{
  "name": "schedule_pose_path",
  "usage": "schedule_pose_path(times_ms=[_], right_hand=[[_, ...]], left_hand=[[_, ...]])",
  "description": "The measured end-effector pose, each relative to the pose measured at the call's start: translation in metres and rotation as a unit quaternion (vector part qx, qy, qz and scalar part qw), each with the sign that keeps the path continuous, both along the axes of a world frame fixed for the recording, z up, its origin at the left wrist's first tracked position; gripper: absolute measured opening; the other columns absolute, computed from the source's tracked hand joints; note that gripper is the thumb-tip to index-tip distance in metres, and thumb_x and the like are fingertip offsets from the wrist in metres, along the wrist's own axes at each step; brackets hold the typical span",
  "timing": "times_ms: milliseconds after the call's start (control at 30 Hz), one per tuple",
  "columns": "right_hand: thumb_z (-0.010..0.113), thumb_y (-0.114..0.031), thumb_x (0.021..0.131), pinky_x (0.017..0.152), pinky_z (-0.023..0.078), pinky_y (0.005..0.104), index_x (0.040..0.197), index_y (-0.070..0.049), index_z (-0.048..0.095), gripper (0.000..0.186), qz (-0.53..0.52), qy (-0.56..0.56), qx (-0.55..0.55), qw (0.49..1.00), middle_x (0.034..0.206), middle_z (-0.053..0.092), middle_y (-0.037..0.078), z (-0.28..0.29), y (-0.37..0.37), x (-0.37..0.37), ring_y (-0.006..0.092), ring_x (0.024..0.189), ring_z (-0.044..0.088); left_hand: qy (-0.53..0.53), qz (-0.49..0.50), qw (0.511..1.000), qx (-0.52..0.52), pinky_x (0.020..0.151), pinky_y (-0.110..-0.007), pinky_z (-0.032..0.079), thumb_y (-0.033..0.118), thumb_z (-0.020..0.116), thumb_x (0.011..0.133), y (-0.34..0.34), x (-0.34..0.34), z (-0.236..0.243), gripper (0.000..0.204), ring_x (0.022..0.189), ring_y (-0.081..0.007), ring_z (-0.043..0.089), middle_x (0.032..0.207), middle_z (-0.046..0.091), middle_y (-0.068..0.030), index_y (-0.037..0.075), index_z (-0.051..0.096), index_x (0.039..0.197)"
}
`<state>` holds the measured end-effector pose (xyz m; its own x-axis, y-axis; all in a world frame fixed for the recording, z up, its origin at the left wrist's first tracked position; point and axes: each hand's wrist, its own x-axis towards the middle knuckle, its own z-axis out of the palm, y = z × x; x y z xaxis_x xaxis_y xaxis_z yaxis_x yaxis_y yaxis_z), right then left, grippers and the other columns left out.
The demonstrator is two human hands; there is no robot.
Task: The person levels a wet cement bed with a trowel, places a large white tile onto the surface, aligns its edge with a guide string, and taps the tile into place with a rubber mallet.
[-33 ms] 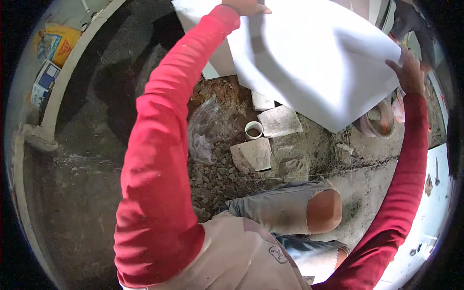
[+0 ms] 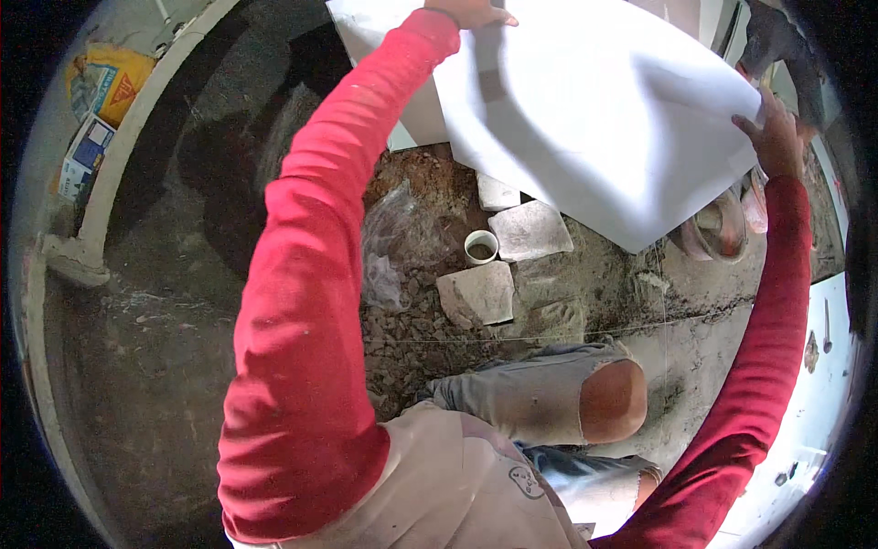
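A large, stiff white panel (image 2: pixel 585 110), flat like a big tile, is tilted in front of me between my two hands. My left hand (image 2: pixel 468 13) grips its far left side, the thumb lying across the white face; the picture's upper edge cuts this hand off. At the right edge, my right hand (image 2: pixel 777 142) is closed on the panel, with its thumb on the front and fingers partly hidden. A lower corner of the panel points down toward the floor. Behind its left side shows another pale panel (image 2: pixel 416 119).
Broken pale slabs (image 2: pixel 530 231) and a short white pipe end (image 2: pixel 480 247) sit among gravel (image 2: pixel 412 352) and crumpled clear plastic (image 2: pixel 386 252). A round bucket (image 2: pixel 718 233) stands under the panel's right side. A thin string crosses before my knee (image 2: pixel 613 401). Yellow bag (image 2: pixel 114 82) lies far left.
My left arm and hand have shifted slightly to the right. The panel and my right hand stay almost where they were.
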<state>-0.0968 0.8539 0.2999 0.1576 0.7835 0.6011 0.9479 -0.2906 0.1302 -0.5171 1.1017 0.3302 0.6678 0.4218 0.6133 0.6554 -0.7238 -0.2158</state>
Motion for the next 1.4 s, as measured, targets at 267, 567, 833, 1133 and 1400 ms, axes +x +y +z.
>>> schedule_pose_path(times_ms=[267, 567, 833, 1133, 1400], right_hand=[[0.073, -0.039, 0.08, 0.093, 0.042, 0.0471, 0.128, -0.007, 0.053, 0.06, 0.067, -0.025, 0.04, 0.997, 0.122, 0.06, 0.016, -0.012, -0.038, 0.005, 0.0365, 0.111, 0.055], [0.07, -0.031, 0.082, 0.098, 0.038, 0.0479, 0.113, -0.004, 0.063, 0.042, 0.025, 0.029, 0.017, 0.999, 0.111, 0.065, 0.015, -0.005, -0.153, -0.131, 0.0357, 0.108, 0.055], [0.069, -0.02, 0.079, 0.101, 0.035, 0.0551, 0.106, -0.006, 0.063, 0.031, 0.037, 0.247, -0.084, 0.965, 0.098, 0.064, 0.014, -0.046, -0.29, -0.185, 0.0307, 0.094, 0.059], [0.073, -0.032, 0.083, 0.092, 0.047, 0.0473, 0.133, -0.012, 0.047, 0.06, 0.028, 0.313, 0.292, 0.904, 0.117, 0.059, 0.022, -0.169, -0.331, -0.199, 0.0308, 0.1, 0.06], [0.073, -0.02, 0.083, 0.086, 0.051, 0.043, 0.132, -0.009, 0.04, 0.061, -0.032, 0.261, 0.268, 0.927, 0.117, 0.058, 0.024, -0.178, -0.336, -0.217, 0.031, 0.096, 0.062]], left_hand=[[-0.066, -0.007, 0.992, 0.104, 0.107, -0.05, 0.031, 0.051, 0.085, 0.059, -0.027, 0.007, -0.018, 0.079, 0.119, -0.033, 0.047, 0.116, 0.056, -0.012, 0.014, 0.054, 0.122], [-0.161, -0.023, 0.986, 0.042, 0.099, -0.047, 0.034, 0.051, 0.085, 0.06, -0.141, -0.067, -0.024, 0.071, 0.11, -0.0332, 0.048, 0.11, 0.056, -0.0127, 0.007, 0.06, 0.11], [-0.242, 0.066, 0.968, 0.022, 0.112, -0.054, 0.023, 0.047, 0.068, 0.08, -0.264, -0.119, -0.105, 0.063, 0.129, -0.0357, 0.039, 0.134, 0.044, -0.0159, 0.006, 0.047, 0.123], [-0.194, -0.05, 0.953, 0.228, 0.083, -0.059, 0.054, 0.054, 0.023, 0.1, -0.24, -0.294, -0.172, 0.064, 0.106, -0.0442, 0.062, 0.118, 0.058, -0.0317, 0.0, 0.051, 0.12], [-0.221, 0.069, 0.962, 0.143, 0.084, -0.059, 0.053, 0.056, 0.024, 0.099, -0.267, -0.315, -0.195, 0.066, 0.108, -0.0439, 0.061, 0.119, 0.058, -0.031, 0.0, 0.051, 0.121]])
